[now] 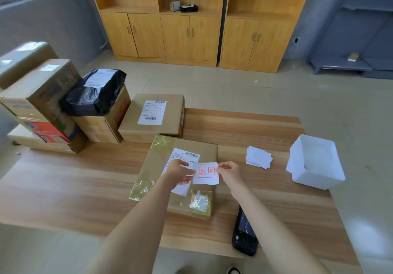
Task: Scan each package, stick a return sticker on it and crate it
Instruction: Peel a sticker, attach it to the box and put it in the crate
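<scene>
A black handheld scanner (244, 234) lies at the wooden table's (74, 180) near edge. Above the flat brown cardboard package (161, 167), the left hand (178, 171) and right hand (228, 172) each pinch one end of a white return sticker with red characters (205, 173). Farther right sit loose white stickers (258, 157) and a white plastic tub (314, 161).

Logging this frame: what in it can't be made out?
Head view: the shipping label on the near box is partly covered by the left hand and the sticker; its print is too small.
Head view: the scanner screen is dark, its top behind the right forearm.
Head view: the white bin interior is washed out.
</scene>
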{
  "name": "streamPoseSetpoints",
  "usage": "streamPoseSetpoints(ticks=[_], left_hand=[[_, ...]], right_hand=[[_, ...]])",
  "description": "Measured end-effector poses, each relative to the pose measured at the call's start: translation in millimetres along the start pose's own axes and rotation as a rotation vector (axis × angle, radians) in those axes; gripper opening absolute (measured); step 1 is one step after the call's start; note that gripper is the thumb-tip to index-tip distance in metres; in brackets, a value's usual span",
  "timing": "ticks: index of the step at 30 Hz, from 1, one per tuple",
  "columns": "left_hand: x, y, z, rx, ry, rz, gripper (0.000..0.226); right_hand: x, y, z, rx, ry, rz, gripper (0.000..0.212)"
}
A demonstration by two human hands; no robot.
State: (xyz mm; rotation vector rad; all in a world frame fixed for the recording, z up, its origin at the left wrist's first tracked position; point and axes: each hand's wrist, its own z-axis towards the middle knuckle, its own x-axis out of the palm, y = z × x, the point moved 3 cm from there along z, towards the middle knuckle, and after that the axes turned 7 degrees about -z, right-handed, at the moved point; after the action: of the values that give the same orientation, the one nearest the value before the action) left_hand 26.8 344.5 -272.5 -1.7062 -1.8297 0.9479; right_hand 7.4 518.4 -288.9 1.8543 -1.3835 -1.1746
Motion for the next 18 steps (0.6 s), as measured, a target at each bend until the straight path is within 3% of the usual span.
streamPoseSetpoints(ticks=[10,18], left_hand=[[-30,18,6,-0.018,0.07,0.132,0.044],[-30,35,12,0.008,0.08,0.279,0.031]], right_hand=[[32,-18,-33,0.033,-0.15,-0.023,0.007],[41,-39,-43,0.093,-0.193,-0.124,0.01]])
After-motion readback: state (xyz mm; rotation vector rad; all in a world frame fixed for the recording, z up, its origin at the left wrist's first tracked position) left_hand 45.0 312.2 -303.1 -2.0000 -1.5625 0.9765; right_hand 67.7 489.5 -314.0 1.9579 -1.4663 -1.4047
